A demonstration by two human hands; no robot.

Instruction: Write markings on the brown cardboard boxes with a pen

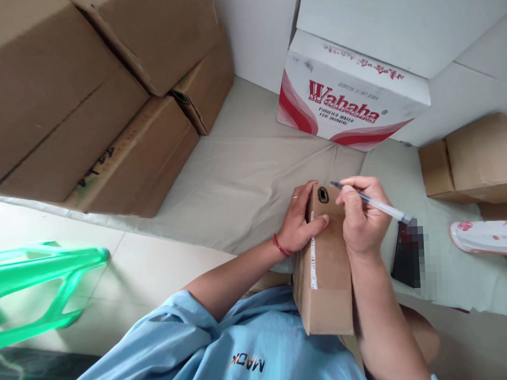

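Lettering stands out across the head view. In the middle, a narrow brown box [329, 277] points away from the wearer, directly in front of the blue shirt [194, 352]. The left hand [300, 221], partly open, is spread around its far end, thumb over the upper face. The right hand [364, 212] is curled, pinching a clear-barrelled pen [379, 205]; its dark tip is near a black-rimmed oval [323, 195] at the box's 12 o'clock end, contact unclear. A white label [313, 266] along the 9 o'clock edge carries print too small to read.

From that box, at 12 o'clock, a white-and-red carton [350, 91] on the cloth-covered desk [235, 157] says "Wahaha", "PURIFIED WATER FOR DRINKING", with red Chinese characters above. Large brown cartons [61, 92] stand at 10 o'clock, one bearing black handwriting, illegible here. A green stool [49, 280] is at 9 o'clock; plain brown boxes [485, 161] sit at 2 o'clock.
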